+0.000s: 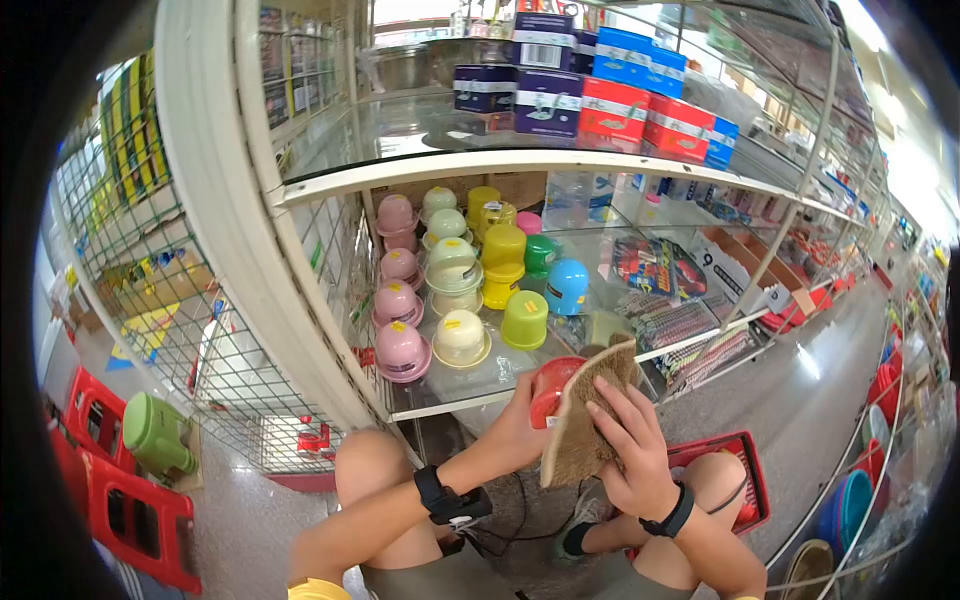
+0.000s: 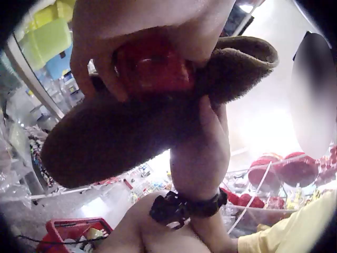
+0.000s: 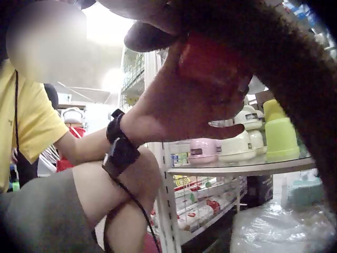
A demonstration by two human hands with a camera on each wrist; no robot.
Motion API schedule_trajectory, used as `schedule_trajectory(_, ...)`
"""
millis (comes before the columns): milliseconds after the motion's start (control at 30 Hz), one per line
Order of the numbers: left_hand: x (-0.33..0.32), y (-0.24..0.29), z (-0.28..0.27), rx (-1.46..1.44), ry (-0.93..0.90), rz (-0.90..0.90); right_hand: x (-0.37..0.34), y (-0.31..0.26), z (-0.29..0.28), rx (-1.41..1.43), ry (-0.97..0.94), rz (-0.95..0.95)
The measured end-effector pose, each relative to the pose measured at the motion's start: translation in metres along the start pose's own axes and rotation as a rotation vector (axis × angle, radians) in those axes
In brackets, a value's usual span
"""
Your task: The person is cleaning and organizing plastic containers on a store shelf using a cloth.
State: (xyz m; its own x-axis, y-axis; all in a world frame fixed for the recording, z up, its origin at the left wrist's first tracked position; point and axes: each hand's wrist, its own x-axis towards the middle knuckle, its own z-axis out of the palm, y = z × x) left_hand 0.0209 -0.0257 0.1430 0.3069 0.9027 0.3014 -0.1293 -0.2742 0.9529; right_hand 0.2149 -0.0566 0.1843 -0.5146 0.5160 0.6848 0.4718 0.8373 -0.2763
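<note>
My left hand (image 1: 512, 432) grips a red cup-like container (image 1: 552, 388), its fingers curled round the side; the left wrist view shows the red container (image 2: 152, 68) against a brown cloth. The fuzzy brown cloth (image 1: 585, 420) is pinched in my right hand (image 1: 635, 455), whose fingers lie over its outer face with the thumb on the other side. Cloth and container touch. In the right wrist view the cloth (image 3: 279, 68) crosses the upper right, beside the red container (image 3: 208, 60) and my left hand (image 3: 174, 100).
Pink lidded containers (image 1: 402, 350), cream ones (image 1: 462, 338), a lime one (image 1: 524, 320) and a blue one (image 1: 567, 287) stand on the glass shelf ahead. Boxes (image 1: 548, 100) fill the shelf above. A red basket (image 1: 755, 480) sits on the floor at right, red stools (image 1: 140, 510) at left.
</note>
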Motion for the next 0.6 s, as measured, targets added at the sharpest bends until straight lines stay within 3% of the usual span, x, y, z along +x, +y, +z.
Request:
schedule_trajectory(100,0.002,-0.008,-0.003,-0.181,0.031,-0.003,-0.003,-0.004,0.004,-0.042,-0.024,-0.002)
schedule_trajectory(167,0.014,-0.017,-0.009,-0.555,0.025,-0.032,-0.002,-0.01,0.008,-0.087,-0.069,-0.066)
schedule_trajectory(200,0.009,-0.012,-0.007,-0.624,0.025,-0.212,-0.001,-0.011,0.008,-0.14,-0.123,-0.109)
schedule_trajectory(300,0.001,0.007,-0.002,-0.77,-0.031,-0.354,-0.001,-0.009,0.012,-0.269,-0.184,-0.148)
schedule_trajectory(433,0.0,0.023,0.004,-0.776,-0.179,-0.454,0.002,0.0,0.006,-0.304,-0.117,-0.121)
schedule_trajectory(500,-0.004,0.021,0.004,-0.774,-0.254,-0.418,0.004,-0.001,0.001,-0.344,-0.088,-0.132)
schedule_trajectory(567,-0.009,0.007,0.005,-0.554,-0.257,-0.203,0.003,-0.001,-0.001,-0.091,0.01,0.058)
schedule_trajectory(600,-0.001,0.008,0.005,-0.677,-0.235,-0.433,0.003,0.005,0.001,-0.019,0.072,0.029)
